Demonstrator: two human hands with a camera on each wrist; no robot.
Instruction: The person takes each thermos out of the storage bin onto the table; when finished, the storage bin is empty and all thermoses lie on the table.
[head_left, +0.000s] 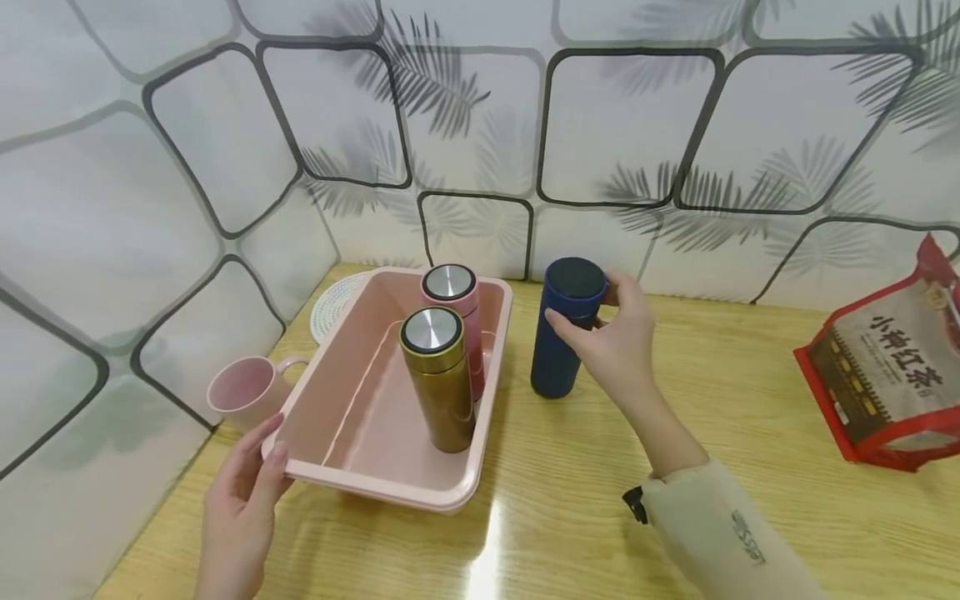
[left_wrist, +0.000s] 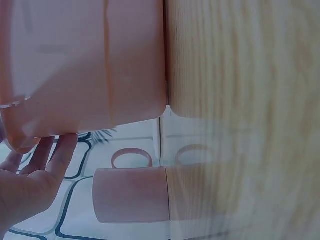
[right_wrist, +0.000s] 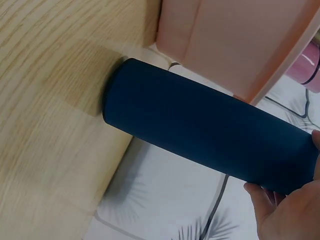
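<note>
My right hand (head_left: 618,337) grips a dark blue thermos flask (head_left: 558,350) near its black lid, thumb on the near side and fingers behind. In the right wrist view the flask (right_wrist: 205,125) has its base close over the wooden table. My left hand (head_left: 243,492) holds the near left corner of a pink plastic basin (head_left: 360,475), thumb on the rim and fingers under it. Inside the basin, along its right wall, stand a gold thermos flask (head_left: 442,400) and, behind it, a pink thermos flask (head_left: 471,321), partly hidden. Both have shiny silver lid tops.
Left of the basin stands a pink mug (head_left: 251,392) with its handle toward the basin. A round white patterned mat (head_left: 330,308) lies partly behind the basin. At far right is a red and beige tea bag (head_left: 892,367). Patterned walls border the table (head_left: 720,392) behind and left.
</note>
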